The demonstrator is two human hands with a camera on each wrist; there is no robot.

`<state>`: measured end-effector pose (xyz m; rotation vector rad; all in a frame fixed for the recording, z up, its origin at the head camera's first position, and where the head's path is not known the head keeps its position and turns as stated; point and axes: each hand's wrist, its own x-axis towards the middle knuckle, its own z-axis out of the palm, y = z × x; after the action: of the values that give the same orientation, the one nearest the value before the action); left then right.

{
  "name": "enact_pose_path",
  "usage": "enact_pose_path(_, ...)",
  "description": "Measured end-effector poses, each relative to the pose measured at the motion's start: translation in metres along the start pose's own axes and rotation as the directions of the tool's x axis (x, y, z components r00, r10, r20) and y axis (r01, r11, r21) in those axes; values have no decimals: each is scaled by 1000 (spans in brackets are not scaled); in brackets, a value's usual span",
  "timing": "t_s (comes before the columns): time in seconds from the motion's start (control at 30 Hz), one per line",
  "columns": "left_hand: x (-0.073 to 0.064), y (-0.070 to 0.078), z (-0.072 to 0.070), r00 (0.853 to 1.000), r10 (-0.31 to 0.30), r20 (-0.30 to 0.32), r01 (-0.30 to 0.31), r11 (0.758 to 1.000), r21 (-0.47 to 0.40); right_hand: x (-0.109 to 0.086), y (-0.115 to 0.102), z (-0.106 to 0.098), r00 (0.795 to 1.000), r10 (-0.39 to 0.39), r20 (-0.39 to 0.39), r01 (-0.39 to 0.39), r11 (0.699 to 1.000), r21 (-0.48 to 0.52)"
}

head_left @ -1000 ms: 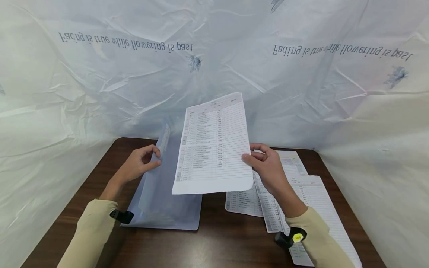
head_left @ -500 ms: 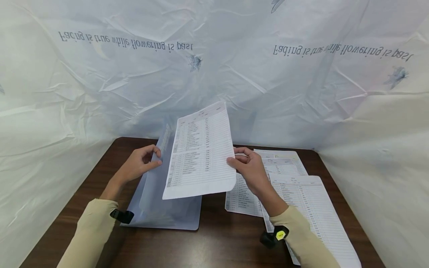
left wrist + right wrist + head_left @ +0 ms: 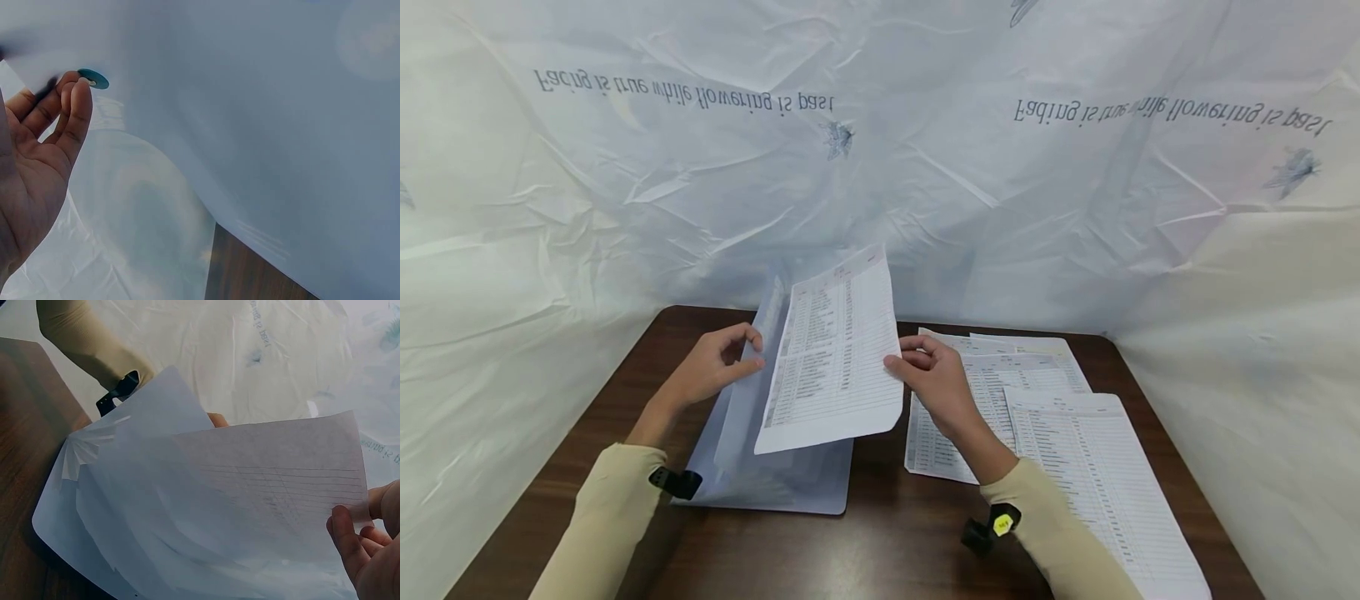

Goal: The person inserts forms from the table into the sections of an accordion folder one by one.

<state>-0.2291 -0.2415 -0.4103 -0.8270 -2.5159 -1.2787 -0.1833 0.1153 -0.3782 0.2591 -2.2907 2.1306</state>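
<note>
My left hand (image 3: 711,365) pinches the raised cover of a translucent blue plastic folder (image 3: 808,487) on the left of the table. In the left wrist view its fingertips are at a small teal disc (image 3: 95,79) by the cover's edge. My right hand (image 3: 942,387) pinches the right edge of a printed, ruled paper sheet (image 3: 831,358), thumb on the front. The sheet is tilted up in front of the folder, its left edge near my left fingers. In the right wrist view, the sheet's far end overlaps the folder's opening.
Several printed sheets (image 3: 1105,467) lie overlapping on the right of the dark wooden table (image 3: 880,550), partly under my right forearm. Behind the table hangs a wrinkled white plastic sheet (image 3: 925,167) with printed lettering. Each wrist wears a black camera band.
My right hand has moved left and slightly down with the paper sheet, bringing it over the folder. More of the sheets on the right now show. My left hand stays at the folder's cover.
</note>
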Motion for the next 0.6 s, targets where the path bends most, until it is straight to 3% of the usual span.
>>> enact_pose_path(0.6,1,-3,-2,1000,8,16,-8,1000,-2,-6,-1,13,999,-32,44,32,999,1)
